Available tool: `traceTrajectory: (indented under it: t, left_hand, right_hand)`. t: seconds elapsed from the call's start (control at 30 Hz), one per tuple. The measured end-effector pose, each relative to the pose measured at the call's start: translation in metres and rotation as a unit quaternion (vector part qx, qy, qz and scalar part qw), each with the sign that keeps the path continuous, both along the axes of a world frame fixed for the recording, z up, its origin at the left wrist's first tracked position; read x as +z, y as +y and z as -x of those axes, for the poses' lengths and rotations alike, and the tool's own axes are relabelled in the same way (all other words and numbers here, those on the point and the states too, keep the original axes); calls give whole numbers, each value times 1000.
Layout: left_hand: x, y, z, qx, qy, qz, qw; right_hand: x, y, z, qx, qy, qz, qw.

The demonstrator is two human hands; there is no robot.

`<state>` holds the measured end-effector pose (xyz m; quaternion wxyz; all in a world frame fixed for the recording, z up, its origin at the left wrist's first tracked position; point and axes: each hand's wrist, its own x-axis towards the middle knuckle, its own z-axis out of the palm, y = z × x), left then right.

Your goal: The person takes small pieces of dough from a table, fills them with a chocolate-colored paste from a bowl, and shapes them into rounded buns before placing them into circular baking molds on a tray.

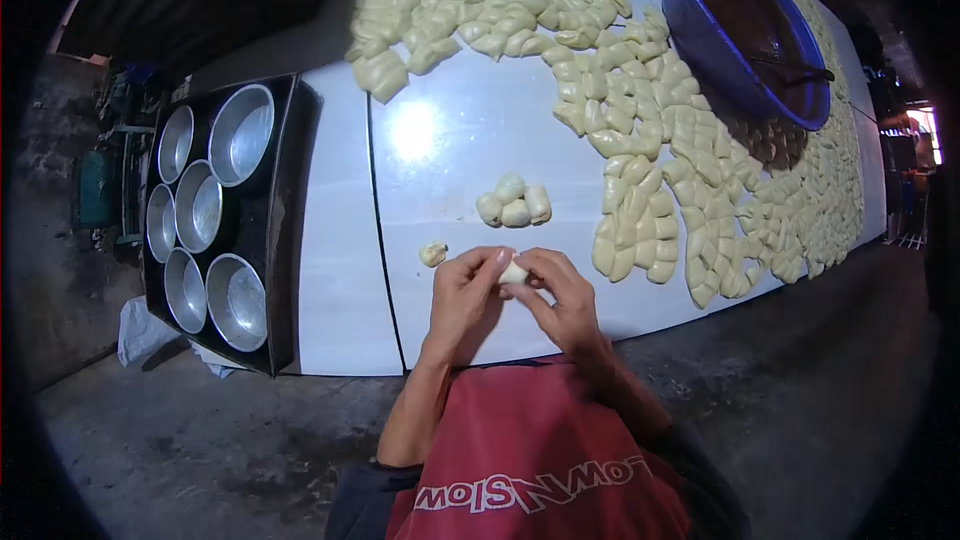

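Observation:
Between my two hands, just above the white table [335, 270] near its front edge, is a small pale piece of dough [514, 273]. My left hand [467, 288] pinches it from the left with thumb and fingers. From the right, my right hand [560, 298] closes on the same piece with its fingertips. A little beyond my hands sits a cluster of several rounded dough balls [515, 208], touching one another. One small dough lump [433, 254] lies apart, just left of my left hand.
Flattened, cut dough pieces [640, 215] spread over the table's right and far sides. A blue basin [690, 0] with brown contents and a stick-like tool stands at the far right. At the left, a dark tray [285, 230] holds several round metal pans [240, 300].

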<state>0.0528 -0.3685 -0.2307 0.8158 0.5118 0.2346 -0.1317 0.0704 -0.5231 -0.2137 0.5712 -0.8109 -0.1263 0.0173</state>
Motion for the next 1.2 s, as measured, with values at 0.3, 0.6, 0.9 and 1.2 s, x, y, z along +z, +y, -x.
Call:
traceTrajectory:
  t: [0.3, 0.6, 0.9, 1.2]
  left_hand:
    - [22, -4, -23, -81, -100, -448, 885]
    - [27, -17, -29, -36, -159, -548, 821]
    - [18, -155, -81, -339, -513, -468, 635]
    - [10, -183, -76, -318, -472, -518, 638]
  right_hand:
    - [-18, 2, -33, -15, -14, 189, 982]
    - [8, -142, 8, -374, 99, 259, 885]
    - [-18, -164, 22, -279, 14, 194, 940]
    - [26, -221, 65, -284, 92, -432, 851]
